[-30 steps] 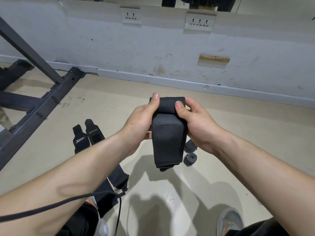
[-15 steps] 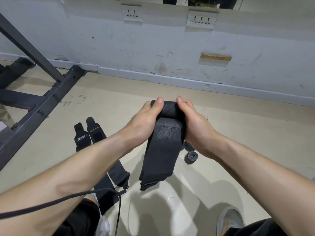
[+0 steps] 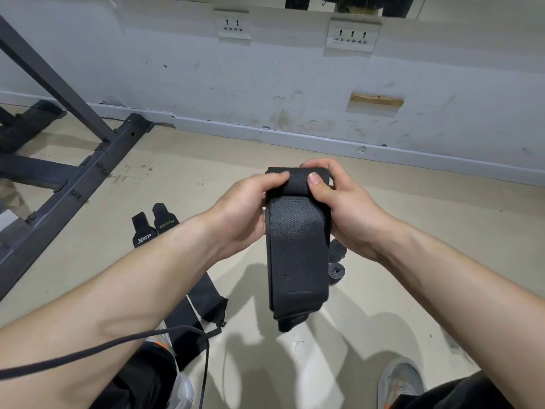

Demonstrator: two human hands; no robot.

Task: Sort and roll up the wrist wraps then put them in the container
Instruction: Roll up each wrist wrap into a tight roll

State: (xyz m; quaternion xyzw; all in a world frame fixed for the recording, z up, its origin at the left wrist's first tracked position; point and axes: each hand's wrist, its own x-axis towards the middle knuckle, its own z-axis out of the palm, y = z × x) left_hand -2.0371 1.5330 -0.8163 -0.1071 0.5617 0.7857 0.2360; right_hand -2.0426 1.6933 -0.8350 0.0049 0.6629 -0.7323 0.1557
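Left grip point(image 3: 244, 208): fingers curled round the left edge of the black wrist wrap point(image 3: 298, 255); thumb laid along the top of its rolled end.

Right grip point(image 3: 345, 214): fingers curled behind the right edge of the same rolled end; thumb pressed on its front face.

Wrist wrap position: pinched between both grips at its upper end, in mid-air above the floor point(image 3: 427, 231); upper end turned over into a partial roll; remaining length hangs straight down in doubled layers; lowest end free and touching nothing.

Floor, right of the hanging strip: nearer rolled wrap point(image 3: 336, 271) lies on its side, spiral end visible; farther rolled wrap point(image 3: 337, 248) just beyond it, partly hidden by the strip.

Floor, left: flat wrap marked XTEP point(image 3: 141, 230) and flat wrap marked XUEYING point(image 3: 163, 218) lie side by side, touching or nearly so; both pass under the left forearm; their black tails reappear below it.

Surroundings: dark metal frame point(image 3: 73, 187) on the floor at far left; grey wall point(image 3: 177, 84) with two socket plates; thin black cable point(image 3: 118, 343) across the left forearm; grey shoe point(image 3: 401, 382) at lower right.
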